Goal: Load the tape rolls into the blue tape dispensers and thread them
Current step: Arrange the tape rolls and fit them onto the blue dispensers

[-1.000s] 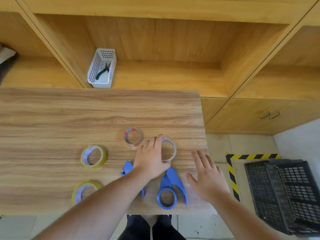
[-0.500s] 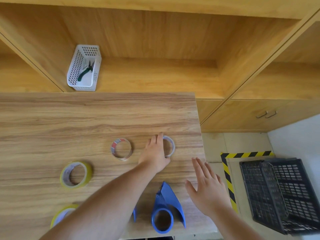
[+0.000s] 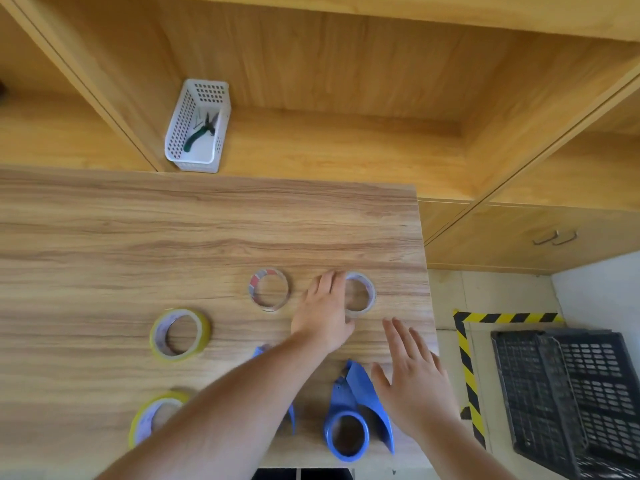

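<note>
A workshop or storeroom: bare wooden shelving (image 3: 346, 81) at 12 o'clock holds a white basket (image 3: 180, 133) of pliers (image 3: 201, 131); hazard-striped floor tape (image 3: 465, 358) borders a black plastic crate (image 3: 568, 400) at 4 o'clock.

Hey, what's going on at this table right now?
A person is setting up to load tape. Their left hand rests on a clear tape roll near the wooden table's right edge; the right hand hovers open beside a blue tape dispenser, which is empty. Another clear roll and two yellow rolls lie untouched. A second blue dispenser is mostly hidden under the left forearm.
</note>
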The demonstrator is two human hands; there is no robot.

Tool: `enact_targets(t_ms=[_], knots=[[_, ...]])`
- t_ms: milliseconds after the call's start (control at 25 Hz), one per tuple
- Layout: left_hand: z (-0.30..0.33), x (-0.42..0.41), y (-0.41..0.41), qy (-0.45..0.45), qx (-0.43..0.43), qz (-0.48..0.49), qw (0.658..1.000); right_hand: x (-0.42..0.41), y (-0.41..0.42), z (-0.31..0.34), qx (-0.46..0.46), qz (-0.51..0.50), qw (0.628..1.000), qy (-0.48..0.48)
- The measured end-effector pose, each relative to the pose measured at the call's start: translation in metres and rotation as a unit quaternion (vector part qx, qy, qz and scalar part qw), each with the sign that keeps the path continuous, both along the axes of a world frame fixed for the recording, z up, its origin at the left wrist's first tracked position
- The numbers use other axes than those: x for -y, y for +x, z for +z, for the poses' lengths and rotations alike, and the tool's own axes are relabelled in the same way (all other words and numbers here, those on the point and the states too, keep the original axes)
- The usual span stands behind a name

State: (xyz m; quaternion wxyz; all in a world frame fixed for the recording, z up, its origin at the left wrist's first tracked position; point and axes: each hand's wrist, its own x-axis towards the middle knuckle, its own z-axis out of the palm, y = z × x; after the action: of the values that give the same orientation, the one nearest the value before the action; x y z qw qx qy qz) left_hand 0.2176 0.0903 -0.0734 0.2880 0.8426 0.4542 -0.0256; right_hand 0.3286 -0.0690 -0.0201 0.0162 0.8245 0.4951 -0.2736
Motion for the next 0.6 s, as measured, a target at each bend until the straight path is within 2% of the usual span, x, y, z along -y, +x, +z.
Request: enact_targets(t_ms=[160, 320, 600], knots=[[0.013, 0.006, -0.072, 0.062, 0.007, 0.025, 0.998, -0.016, -0.04, -0.001, -0.006, 0.037, 0.999, 0.021], [0.024, 0.001, -0.149, 0.095, -0.041, 0.082, 0.991, -0.034, -0.087, -0.003, -0.009, 0.076, 0.997, 0.028], [0.017, -0.012, -0.248, 0.026, -0.142, 0.166, 0.976, -0.047, -0.147, -0.015, -0.018, 0.145, 0.989, 0.006]])
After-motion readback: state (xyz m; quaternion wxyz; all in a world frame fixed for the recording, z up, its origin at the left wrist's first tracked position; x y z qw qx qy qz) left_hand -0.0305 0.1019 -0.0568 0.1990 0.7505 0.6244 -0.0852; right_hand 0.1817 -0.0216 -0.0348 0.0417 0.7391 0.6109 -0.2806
